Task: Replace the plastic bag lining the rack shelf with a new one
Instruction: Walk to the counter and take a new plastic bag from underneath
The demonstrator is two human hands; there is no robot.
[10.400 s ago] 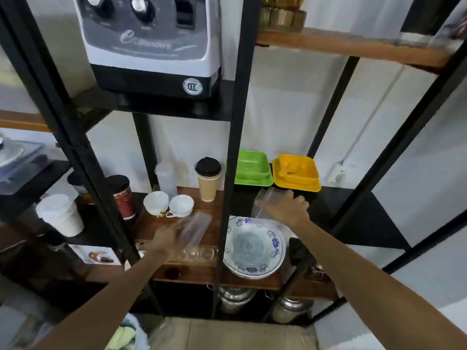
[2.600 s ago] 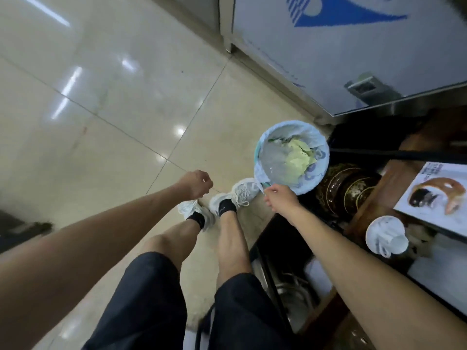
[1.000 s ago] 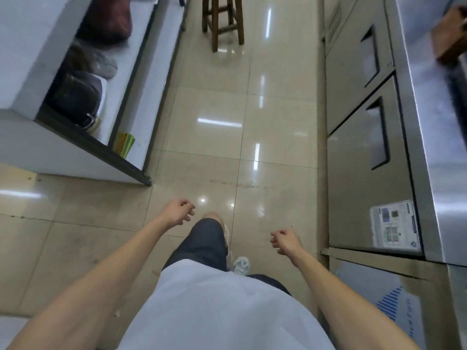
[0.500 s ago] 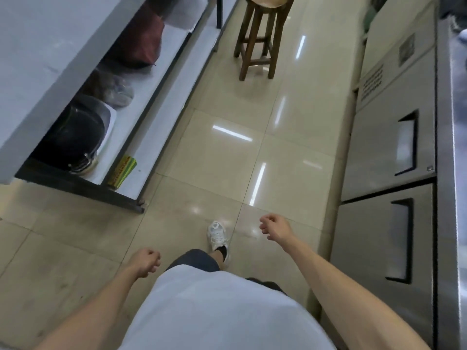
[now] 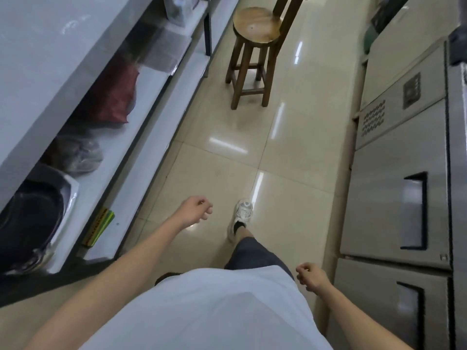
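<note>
Neither the rack shelf nor any plastic bag is in view. I look down at a tiled aisle floor (image 5: 290, 152) and my own legs and white shirt. My left hand (image 5: 194, 210) swings forward over the floor, fingers loosely curled with nothing in them. My right hand (image 5: 309, 276) hangs near my hip, also curled into a loose fist and holding nothing.
A steel counter (image 5: 45, 72) runs along the left, its lower shelf holding a red bag (image 5: 111, 97), a clear bag (image 5: 78, 155) and a dark pan (image 5: 27, 218). A wooden stool (image 5: 255, 54) stands ahead in the aisle. Steel fridge doors (image 5: 394, 198) line the right.
I have turned away from the rack and bin and walked along the aisle; the stool is closer. My left hand swung forward and my right hand swung back.
</note>
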